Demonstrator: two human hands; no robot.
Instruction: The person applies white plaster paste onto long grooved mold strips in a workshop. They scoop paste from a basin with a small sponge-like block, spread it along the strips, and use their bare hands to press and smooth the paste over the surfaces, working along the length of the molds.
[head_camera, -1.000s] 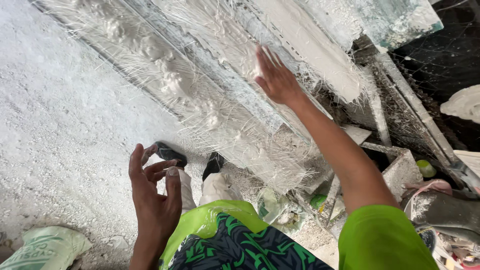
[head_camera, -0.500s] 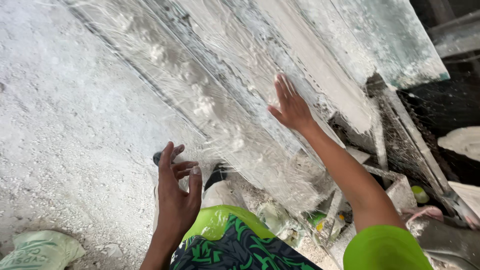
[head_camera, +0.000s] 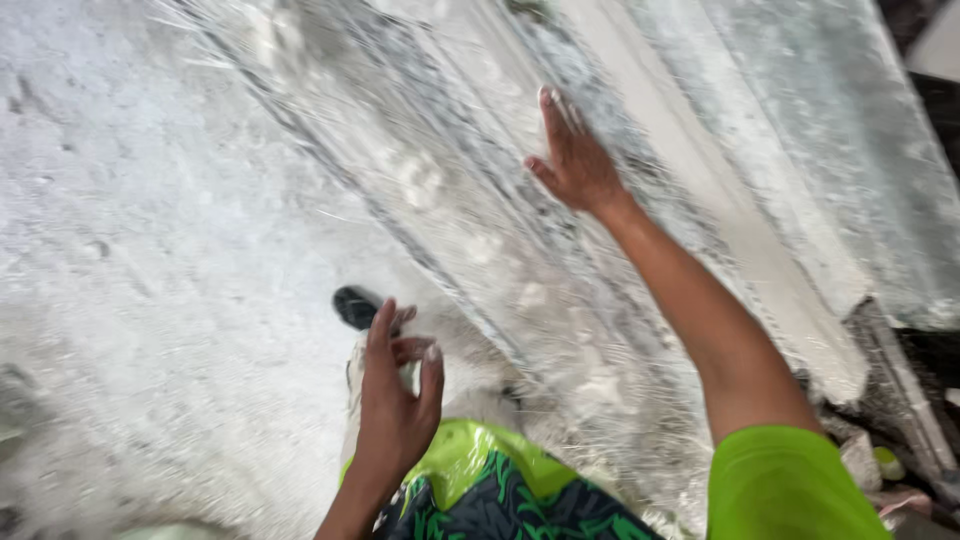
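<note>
A long white slab wrapped in clear plastic film (head_camera: 480, 200) runs from the upper left down to the lower right. My right hand (head_camera: 572, 160) lies flat on the film with its fingers stretched out. My left hand (head_camera: 397, 395) hangs free in front of my body, fingers loosely curled, holding nothing. Below it I see my dust-covered trouser leg and a dark shoe (head_camera: 357, 306) on the floor.
The floor (head_camera: 150, 300) on the left is coated in white dust. At the right edge lie grey rubble and broken pieces (head_camera: 885, 455) beside the slab's lower end. My green and dark patterned shirt (head_camera: 480, 490) fills the bottom middle.
The view has swung so the slab fills more of the frame. My right hand stays pressed on the film. My left hand has shifted right, closer to my body.
</note>
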